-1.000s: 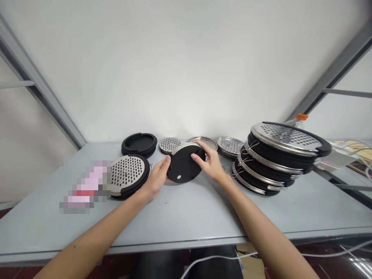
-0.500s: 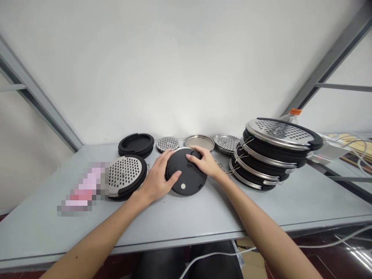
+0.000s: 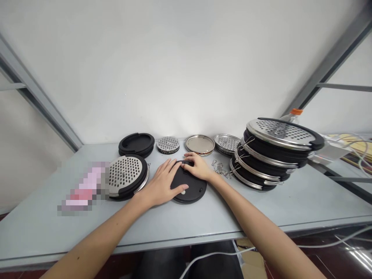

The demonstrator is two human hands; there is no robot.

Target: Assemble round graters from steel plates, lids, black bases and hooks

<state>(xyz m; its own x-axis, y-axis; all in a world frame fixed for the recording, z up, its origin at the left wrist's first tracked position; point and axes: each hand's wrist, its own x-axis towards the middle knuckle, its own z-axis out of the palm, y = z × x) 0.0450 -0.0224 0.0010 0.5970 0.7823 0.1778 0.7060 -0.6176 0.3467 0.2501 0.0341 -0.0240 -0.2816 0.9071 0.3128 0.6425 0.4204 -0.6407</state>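
Note:
A round black disc (image 3: 190,190) with a small pale dot lies flat on the grey table (image 3: 162,228) in front of me. My left hand (image 3: 164,184) rests on its left side, fingers spread and thumb near the dot. At the disc's upper right edge is my right hand (image 3: 198,166), its thumb bent over the rim and its fingers reaching past the far edge. Left of my left hand sits a black-rimmed piece with a perforated metal plate (image 3: 126,174). Small wire clips (image 3: 222,170) lie right of my right hand.
Black rings (image 3: 136,143), a small perforated plate stack (image 3: 168,144), metal rings with a plain plate (image 3: 200,143) and perforated plates (image 3: 227,143) line the back. A tall leaning stack (image 3: 279,133) stands right, before an orange-capped bottle (image 3: 295,114).
The disc has gone from tilted up to lying flat, slightly nearer to me. Both hands have come down with it, and the wire clips show more fully.

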